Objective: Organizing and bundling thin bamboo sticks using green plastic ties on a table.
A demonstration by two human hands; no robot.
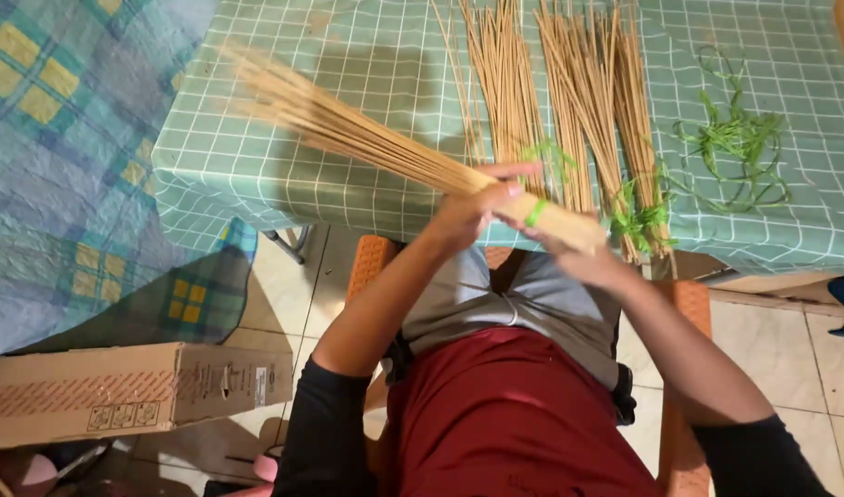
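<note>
The left hand (473, 210) is closed around a bundle (385, 147) of thin tan sticks, with the fingers (509, 171) curled over the top of it and no gap visible between fingers and sticks. The right hand (583, 258) grips the same bundle from below at its near end; its fingers are wrapped under the sticks, and how far they close cannot be told because the bundle hides them. A green band (535, 213) circles the bundle between the two hands, touching both. The bundle is held above the near edge of the table (256, 175), tilted, with its free end fanned out and blurred toward the far left corner. The table carries a green checked cloth. Along the far edge, loose sticks (500, 83) lie in a row running toward the near edge, just beside the left hand. To their right lie tied sticks (624, 120), their near ends bound with green ties (638, 221) at the near edge, just beside the right hand. A tangle of green strips (739, 138) lies near the right edge, apart from the sticks. The person sits on an orange chair (371, 262). On the floor to the left, a long cardboard box (118, 391) lies on its side; its ends appear closed and its contents cannot be seen. A blue and yellow plaid blanket (63, 156) hangs beside the left edge of the table.
</note>
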